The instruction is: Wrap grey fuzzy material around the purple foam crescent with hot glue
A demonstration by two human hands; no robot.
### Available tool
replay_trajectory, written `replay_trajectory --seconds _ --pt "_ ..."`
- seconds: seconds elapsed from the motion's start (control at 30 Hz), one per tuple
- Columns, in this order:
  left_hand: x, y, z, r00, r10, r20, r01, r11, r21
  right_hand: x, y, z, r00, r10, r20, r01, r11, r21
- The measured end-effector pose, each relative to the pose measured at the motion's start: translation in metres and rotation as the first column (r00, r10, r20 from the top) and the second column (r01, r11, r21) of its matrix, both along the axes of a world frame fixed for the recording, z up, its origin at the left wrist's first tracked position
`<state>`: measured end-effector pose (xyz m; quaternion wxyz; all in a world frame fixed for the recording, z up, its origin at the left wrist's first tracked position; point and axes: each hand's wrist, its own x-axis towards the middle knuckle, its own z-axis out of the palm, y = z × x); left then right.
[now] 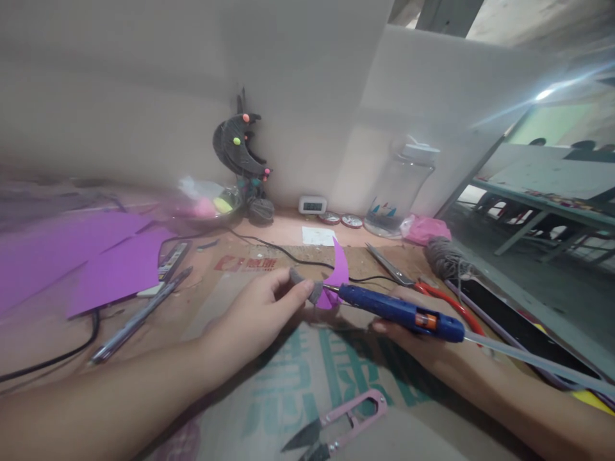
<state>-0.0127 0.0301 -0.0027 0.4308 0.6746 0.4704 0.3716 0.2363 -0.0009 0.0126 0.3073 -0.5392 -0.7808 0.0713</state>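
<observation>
My left hand [257, 301] pinches a small grey yarn-covered piece [316, 292] between thumb and fingers, above the cardboard. A purple paper crescent [340, 264] shows right beside it; I cannot tell whether the two are joined. My right hand [408, 342] is wrapped round a blue hot glue gun [384, 304], partly hidden behind its body. The gun's metal nozzle points left, at the edge of the grey piece and in front of the crescent. A clear glue stick [533, 362] sticks out of the gun's rear.
Pink thread snips [353, 416] lie in front of my hands. Red-handled scissors [391, 266], grey yarn [446, 257] and a phone [509, 320] are on the right. Left are purple sheets [120, 262] and a pen [144, 314]. Behind stand a clock [312, 205] and a bottle [396, 186].
</observation>
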Motion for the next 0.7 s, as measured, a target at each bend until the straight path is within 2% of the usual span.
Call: replay_trajectory --seconds 0.23,0.53,0.7 --pt "0.000 -0.001 0.001 0.999 0.011 -0.032 -0.011 1.000 0.010 0.006 0.005 -0.004 0.999 0.039 -0.010 -0.039 0.999 -0.005" --pt "0.001 -0.004 0.001 0.996 -0.006 -0.084 0.012 0.998 0.066 0.002 0.001 0.005 0.998 -0.044 0.052 0.048 0.996 -0.081" --pt "0.003 -0.002 -0.002 1.000 -0.022 0.020 0.021 0.999 0.050 0.007 0.003 0.006 0.993 -0.087 -0.084 0.083 0.995 -0.053"
